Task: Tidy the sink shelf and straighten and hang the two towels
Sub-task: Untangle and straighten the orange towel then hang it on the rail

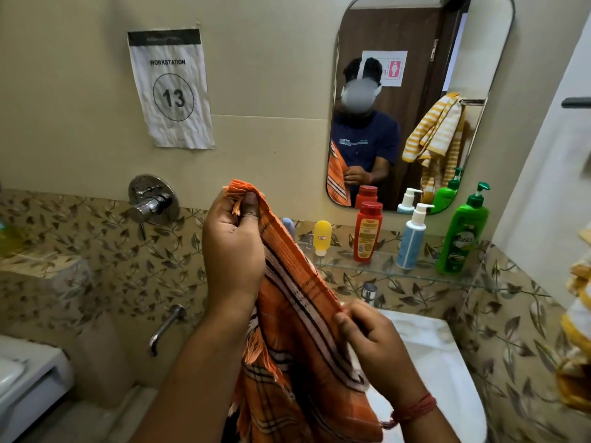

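While the orange checked towel (297,330) is held up over the sink (425,346), the scene is laid out thus:

Left hand (233,247): raised at centre, fingers and thumb curled and pinched on the towel's fringed top corner.
Right hand (371,337): lower and nearer, to the right — fingertips are pinched on the towel's right edge; a red thread is worn at the wrist.
Orange towel: stretched on a slant between the two hands, its lower part hanging down in folds at the near centre.
Yellow striped towel (575,330): seen bunched at the far right edge; its hanging is shown in the mirror (499,91) — draped unevenly on a rail.
Glass shelf (399,266): fixed below the mirror, right of centre; a small yellow bottle (322,237), a red bottle (367,231), a white-and-blue pump bottle (414,236) and a green pump bottle (463,231) are stood upright on it, left to right.
Wall, left: a paper sign (171,87) marked "WORKSTATION 13" is stuck above a chrome tap fitting (153,201).
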`<state>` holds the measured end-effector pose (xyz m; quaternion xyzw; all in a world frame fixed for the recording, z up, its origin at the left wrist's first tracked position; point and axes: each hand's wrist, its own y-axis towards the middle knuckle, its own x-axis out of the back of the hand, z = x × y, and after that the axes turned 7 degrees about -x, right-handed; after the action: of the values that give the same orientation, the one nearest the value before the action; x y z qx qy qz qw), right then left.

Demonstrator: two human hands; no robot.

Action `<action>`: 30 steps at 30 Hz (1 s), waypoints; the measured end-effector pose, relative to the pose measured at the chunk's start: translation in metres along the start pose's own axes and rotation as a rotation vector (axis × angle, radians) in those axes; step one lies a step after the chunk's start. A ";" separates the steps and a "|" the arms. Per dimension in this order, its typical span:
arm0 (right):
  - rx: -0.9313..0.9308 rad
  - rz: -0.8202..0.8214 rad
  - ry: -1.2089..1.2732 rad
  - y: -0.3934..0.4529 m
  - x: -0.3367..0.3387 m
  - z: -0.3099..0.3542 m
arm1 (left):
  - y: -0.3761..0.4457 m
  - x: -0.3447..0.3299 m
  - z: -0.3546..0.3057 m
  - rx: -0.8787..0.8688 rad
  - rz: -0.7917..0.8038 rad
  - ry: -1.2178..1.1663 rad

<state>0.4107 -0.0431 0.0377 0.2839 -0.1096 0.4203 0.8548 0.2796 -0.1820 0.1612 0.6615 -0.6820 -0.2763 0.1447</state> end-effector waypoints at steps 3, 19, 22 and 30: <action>-0.110 0.080 0.397 -0.013 0.014 -0.003 | 0.001 0.008 0.006 0.001 -0.025 0.045; -0.011 -0.317 -0.061 -0.014 0.003 0.026 | 0.017 0.039 0.031 0.024 -0.074 0.158; 0.035 -0.246 -0.117 -0.007 0.000 0.036 | 0.023 0.046 0.036 0.037 -0.092 0.161; -0.021 -0.022 0.571 0.001 -0.011 0.122 | 0.061 0.068 0.038 0.001 0.001 0.122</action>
<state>0.4094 -0.1201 0.1328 0.1462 0.1343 0.4725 0.8587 0.2024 -0.2431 0.1539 0.6768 -0.6724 -0.2351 0.1858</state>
